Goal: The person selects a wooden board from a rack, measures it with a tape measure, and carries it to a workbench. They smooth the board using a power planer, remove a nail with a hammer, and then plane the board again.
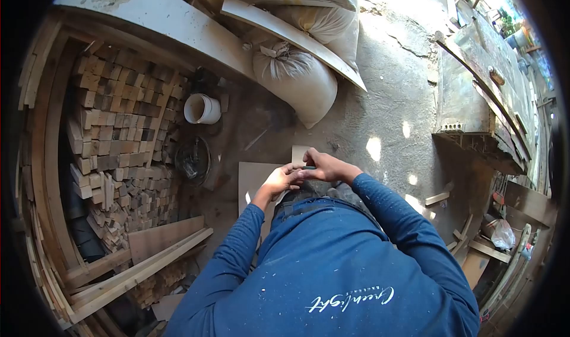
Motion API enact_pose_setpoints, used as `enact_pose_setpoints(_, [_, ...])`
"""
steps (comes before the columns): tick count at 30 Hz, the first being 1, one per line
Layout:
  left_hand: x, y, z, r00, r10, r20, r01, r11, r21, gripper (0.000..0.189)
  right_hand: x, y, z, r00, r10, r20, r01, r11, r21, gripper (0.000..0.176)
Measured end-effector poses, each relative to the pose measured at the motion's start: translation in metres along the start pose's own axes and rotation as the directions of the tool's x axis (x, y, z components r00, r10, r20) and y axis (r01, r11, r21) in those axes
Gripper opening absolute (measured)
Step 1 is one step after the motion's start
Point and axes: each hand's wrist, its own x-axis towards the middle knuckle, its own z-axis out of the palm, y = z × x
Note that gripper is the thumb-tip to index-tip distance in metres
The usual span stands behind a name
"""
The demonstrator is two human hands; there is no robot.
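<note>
My left hand (pixel 281 179) and my right hand (pixel 325 165) meet in front of my waist, their fingertips close together. Between them is a small dark object (pixel 309 168), partly covered by the fingers and too small to identify. Fingers of both hands are bent around it. Below the hands, a flat light-brown board (pixel 252 174) lies at the left, and a smaller pale piece (pixel 300 153) shows just beyond the fingers.
Stacked wood blocks (pixel 119 111) fill the left side, near a white bucket (pixel 202 109). Tied sacks (pixel 297 79) and a long board (pixel 297 39) lie ahead. A large worktable (pixel 469 76) stands at the right, with wood scraps (pixel 437 198) on the floor.
</note>
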Motion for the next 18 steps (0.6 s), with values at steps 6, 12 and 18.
enact_pose_setpoints(6, [0.022,-0.027,-0.043,0.994,0.109,0.000,-0.109,0.993,-0.049,0.034,-0.008,0.000,0.012,1.000,-0.001,-0.028,-0.004,0.983,-0.186,0.067])
enact_pose_setpoints(12, [0.054,-0.030,-0.049,0.910,0.391,-0.137,-0.396,0.918,-0.014,0.026,-0.063,0.017,-0.026,0.949,0.222,-0.223,-0.295,0.874,-0.387,0.043])
enact_pose_setpoints(18, [0.075,0.005,-0.057,0.777,0.532,-0.336,-0.482,0.847,0.225,0.013,-0.064,0.038,-0.037,0.914,0.260,-0.313,-0.368,0.855,-0.365,0.041])
